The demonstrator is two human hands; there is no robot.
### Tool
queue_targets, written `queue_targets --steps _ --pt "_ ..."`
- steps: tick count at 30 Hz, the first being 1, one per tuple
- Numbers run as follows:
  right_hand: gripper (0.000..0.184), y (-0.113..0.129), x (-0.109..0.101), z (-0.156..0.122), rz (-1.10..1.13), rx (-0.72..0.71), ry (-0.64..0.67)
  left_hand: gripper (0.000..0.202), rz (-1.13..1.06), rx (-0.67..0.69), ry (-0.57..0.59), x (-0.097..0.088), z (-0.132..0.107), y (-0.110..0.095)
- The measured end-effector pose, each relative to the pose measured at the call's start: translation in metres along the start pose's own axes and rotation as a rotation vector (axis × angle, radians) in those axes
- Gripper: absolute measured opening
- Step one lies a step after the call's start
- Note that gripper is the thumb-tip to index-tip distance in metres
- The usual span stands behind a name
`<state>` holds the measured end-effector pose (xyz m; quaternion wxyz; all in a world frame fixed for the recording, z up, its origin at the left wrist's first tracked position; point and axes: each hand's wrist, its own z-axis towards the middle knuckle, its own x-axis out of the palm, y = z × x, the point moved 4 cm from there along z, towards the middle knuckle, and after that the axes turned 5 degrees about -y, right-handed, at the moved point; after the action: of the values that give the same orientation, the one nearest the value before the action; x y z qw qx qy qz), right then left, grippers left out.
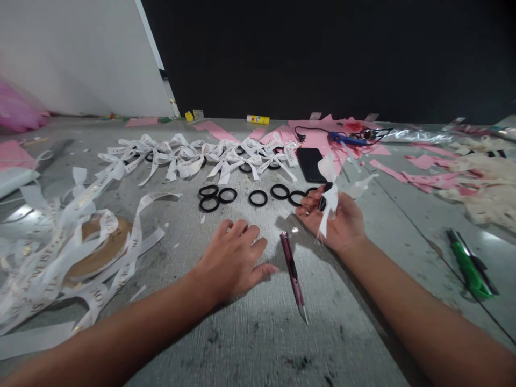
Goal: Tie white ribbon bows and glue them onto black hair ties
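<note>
Forearms (133, 317) reach in from near left and near right, a maroon cutter (294, 277) between them on the desk (258, 349). Ribbon-tied rings (189, 165), far centre, appear finished; several bare rings (258, 205), nearer, appear untied. Right hand (342, 223), palm up: grip closed on a ribboned black piece (322, 202), apparently a ring. Left hand (237, 255), palm down: fingers loosely curled, nothing visibly held.

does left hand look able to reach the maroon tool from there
Probably yes: the left hand is close beside the maroon tool, with nothing visible between them.
</note>
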<state>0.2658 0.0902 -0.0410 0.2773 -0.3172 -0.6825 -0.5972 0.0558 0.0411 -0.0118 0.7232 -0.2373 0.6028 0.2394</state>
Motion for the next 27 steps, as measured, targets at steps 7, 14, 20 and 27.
queue_targets --steps 7,14,20,27 --pt "0.018 -0.0007 -0.0006 -0.0001 -0.015 0.011 0.014 0.048 0.040 -0.014 0.011 -0.0014 0.0010 -0.0032" --pt "0.016 -0.0005 -0.0001 -0.0001 -0.072 -0.014 0.007 0.046 0.065 -0.021 -0.012 0.0006 0.0030 -0.0029" --pt "0.020 -0.0006 -0.0005 -0.0003 -0.108 -0.017 0.019 0.032 0.090 -0.023 -0.029 0.0005 0.0066 -0.0017" --pt "0.018 -0.0013 0.0021 -0.0012 -0.042 0.007 -0.003 0.028 0.105 -0.034 -0.060 0.0026 0.0062 -0.0043"
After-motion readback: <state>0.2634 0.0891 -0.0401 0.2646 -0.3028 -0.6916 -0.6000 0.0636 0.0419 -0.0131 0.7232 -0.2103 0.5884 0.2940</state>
